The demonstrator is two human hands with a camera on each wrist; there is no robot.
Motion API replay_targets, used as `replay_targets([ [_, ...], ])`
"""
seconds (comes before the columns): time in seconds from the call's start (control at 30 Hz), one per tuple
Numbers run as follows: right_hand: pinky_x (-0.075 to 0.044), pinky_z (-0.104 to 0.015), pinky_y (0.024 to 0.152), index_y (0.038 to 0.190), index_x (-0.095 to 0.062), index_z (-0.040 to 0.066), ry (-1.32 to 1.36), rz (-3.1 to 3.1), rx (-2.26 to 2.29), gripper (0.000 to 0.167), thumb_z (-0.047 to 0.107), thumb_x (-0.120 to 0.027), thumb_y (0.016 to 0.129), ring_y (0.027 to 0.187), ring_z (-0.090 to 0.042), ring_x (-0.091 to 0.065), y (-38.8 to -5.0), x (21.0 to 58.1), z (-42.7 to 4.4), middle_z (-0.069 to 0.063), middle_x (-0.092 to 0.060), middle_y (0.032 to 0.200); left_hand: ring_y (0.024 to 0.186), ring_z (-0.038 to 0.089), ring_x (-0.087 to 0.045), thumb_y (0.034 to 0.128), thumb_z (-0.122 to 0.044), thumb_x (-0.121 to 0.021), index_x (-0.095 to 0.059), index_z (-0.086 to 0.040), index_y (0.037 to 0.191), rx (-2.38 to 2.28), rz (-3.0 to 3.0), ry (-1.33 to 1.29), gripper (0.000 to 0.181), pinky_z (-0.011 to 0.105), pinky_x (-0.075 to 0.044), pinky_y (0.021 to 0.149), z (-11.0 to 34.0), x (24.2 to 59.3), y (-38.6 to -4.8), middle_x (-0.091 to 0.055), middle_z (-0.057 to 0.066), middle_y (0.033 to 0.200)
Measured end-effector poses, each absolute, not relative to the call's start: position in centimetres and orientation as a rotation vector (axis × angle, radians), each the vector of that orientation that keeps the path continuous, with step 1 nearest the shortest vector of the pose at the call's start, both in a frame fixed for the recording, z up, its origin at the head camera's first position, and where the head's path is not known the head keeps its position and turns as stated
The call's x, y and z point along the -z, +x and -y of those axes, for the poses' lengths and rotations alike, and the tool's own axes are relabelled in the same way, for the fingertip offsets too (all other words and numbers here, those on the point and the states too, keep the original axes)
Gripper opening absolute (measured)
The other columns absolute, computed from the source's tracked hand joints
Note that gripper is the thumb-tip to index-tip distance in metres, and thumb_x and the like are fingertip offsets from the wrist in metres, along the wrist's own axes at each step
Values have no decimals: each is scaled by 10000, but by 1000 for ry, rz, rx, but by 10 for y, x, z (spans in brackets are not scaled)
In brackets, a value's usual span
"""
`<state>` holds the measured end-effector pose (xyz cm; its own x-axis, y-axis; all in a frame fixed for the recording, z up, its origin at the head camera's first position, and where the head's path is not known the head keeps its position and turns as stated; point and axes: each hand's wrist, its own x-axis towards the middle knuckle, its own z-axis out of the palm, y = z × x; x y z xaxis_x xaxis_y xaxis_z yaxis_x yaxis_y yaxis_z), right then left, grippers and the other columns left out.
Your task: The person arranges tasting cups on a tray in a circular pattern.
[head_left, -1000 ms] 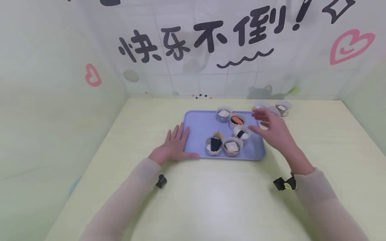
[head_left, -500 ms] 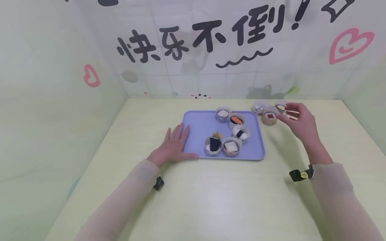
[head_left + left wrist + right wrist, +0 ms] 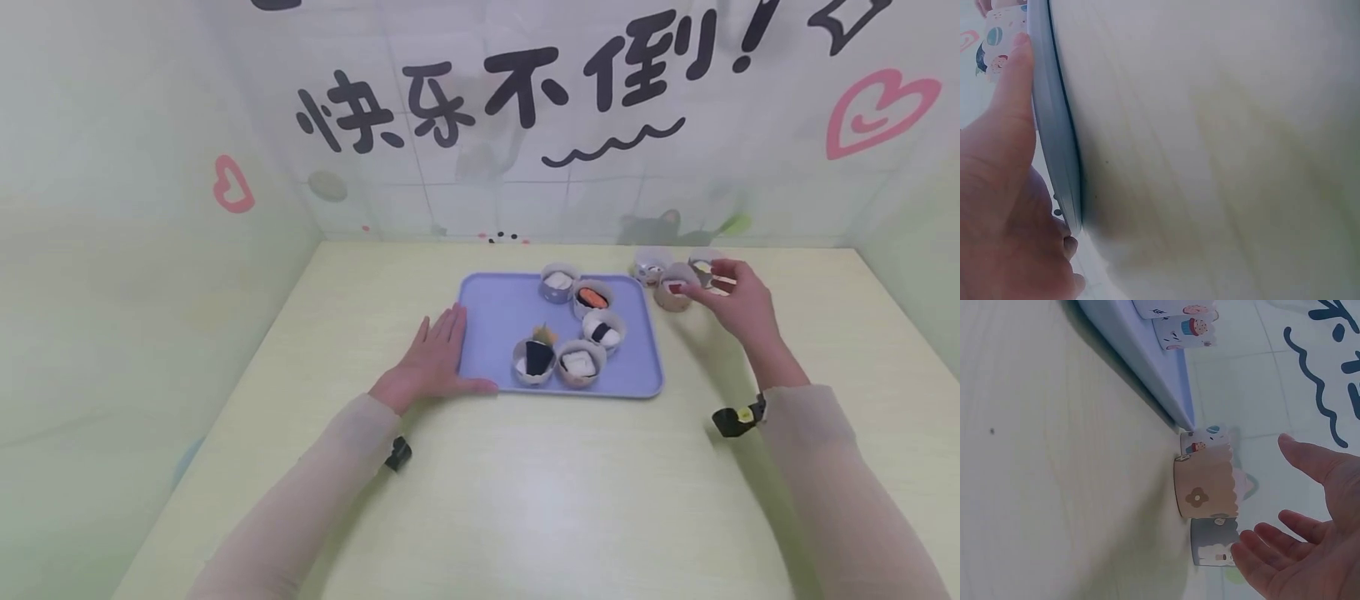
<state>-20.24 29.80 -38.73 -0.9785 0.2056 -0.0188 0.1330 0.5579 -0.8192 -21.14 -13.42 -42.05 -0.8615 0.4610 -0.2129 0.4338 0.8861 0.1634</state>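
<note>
My left hand [image 3: 429,360] lies with straight fingers along the left edge of the blue tray [image 3: 491,312], its thumb at the front rim. In the left wrist view that thumb [image 3: 1013,87] runs along the rim. My right hand [image 3: 742,308] hovers with spread, bent fingers just right of a brown paper cup [image 3: 673,298] holding a red-and-white sushi piece. The right wrist view has the hand [image 3: 1310,531] apart from this brown cup [image 3: 1207,484], holding nothing. A grey cup [image 3: 1207,540] stands beside it, partly behind my fingers in the head view.
Several paper cups stand on the tray, among them one with orange-topped sushi [image 3: 592,298], one with a black-wrapped piece [image 3: 537,360] and one with a white piece [image 3: 580,364]. Another cup [image 3: 651,268] stands behind the tray's right corner, near the back wall.
My right hand has moved right, from over the tray's right edge, and then slightly back left toward the brown cup. The left hand has stayed at the tray's edge.
</note>
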Motion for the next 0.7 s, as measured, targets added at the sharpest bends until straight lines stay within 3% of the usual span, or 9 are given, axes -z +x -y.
replay_targets([
  [0.33,-353,-547,1158,1541,-252,-12,-362,2697,-1428,889,438,-687,909,1435,-430,-369,-214,402,-298,-253,-333,1574,1541,360,-155,698,-812,-659,-48,72,1566,-135,-2864,687,1381,484,-129,1268,132,415,-209,-93,246,1652],
  [0.7,-382,-538,1136,1496,-298,-75,-372,2750,-1379,820,412,-650,937,1394,-447,-408,-218,405,-292,-305,-385,1513,1541,355,-163,679,-818,-671,-58,67,1569,-137,-2881,687,1397,474,-133,1268,132,417,-211,-107,242,1652],
])
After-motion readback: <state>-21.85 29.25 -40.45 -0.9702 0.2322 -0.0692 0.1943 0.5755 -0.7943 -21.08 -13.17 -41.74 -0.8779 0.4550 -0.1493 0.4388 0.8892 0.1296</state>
